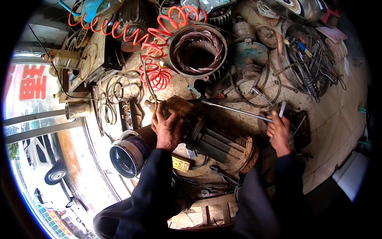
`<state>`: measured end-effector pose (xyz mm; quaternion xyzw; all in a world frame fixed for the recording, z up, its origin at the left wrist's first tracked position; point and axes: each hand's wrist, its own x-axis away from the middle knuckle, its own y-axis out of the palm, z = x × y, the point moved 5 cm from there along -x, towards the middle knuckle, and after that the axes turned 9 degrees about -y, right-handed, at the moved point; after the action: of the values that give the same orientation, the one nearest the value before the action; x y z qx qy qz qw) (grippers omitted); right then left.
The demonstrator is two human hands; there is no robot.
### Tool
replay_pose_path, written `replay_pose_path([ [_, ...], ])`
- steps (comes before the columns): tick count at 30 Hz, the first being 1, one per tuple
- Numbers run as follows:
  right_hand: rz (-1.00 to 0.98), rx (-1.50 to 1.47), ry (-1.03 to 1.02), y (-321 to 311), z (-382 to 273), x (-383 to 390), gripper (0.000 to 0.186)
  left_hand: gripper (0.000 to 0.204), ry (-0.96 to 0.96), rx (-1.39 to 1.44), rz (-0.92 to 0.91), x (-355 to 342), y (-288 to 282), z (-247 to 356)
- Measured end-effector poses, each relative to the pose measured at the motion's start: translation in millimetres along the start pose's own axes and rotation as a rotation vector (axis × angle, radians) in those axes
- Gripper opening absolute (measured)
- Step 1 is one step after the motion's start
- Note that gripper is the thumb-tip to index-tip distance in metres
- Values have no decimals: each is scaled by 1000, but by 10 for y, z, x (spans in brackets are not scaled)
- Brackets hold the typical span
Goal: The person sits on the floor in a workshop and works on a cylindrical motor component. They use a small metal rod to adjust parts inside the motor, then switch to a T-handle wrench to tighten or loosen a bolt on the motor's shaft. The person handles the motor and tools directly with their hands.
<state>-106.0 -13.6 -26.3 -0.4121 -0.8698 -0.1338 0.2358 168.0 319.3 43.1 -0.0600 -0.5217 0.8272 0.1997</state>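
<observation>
A rusty finned electric motor (227, 145) lies on its side on the floor in front of me, with a brownish metal block (178, 105) at its far left end. My left hand (168, 129) is closed over that block, its fingers bent around the near edge; the fingertips are partly hidden. My right hand (277, 131) is wrapped around the end of a long thin metal rod (234, 109). The rod slants left over the motor, and its far tip lies near the block. A short pale bar (282, 109) sticks up from the same fist.
Beyond lie an open motor housing with copper windings (199, 51), a coiled red air hose (155, 75) and a tray of tools (310, 59). A metal can (125, 159), a yellow box (181, 163) and pliers (223, 174) lie nearer. A hammer (260, 95) rests behind the rod.
</observation>
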Motion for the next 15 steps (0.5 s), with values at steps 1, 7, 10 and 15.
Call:
replay_pose_path([
  [1, 90, 102, -79, -274, 96, 139, 33, 32, 7, 5, -1, -11, 39, 23],
  [7, 236, 347, -200, -779, 500, 945, 40, 33, 13, -9, -28, -17, 1, 67],
  [10, 191, 258, -164, -603, 449, 1091, 39, 33, 17, -13, -34, -19, 6, 69],
  [15, 111, 193, -129, -206, 426, 1149, 37, 33, 13, -13, -28, -9, 18, 46],
])
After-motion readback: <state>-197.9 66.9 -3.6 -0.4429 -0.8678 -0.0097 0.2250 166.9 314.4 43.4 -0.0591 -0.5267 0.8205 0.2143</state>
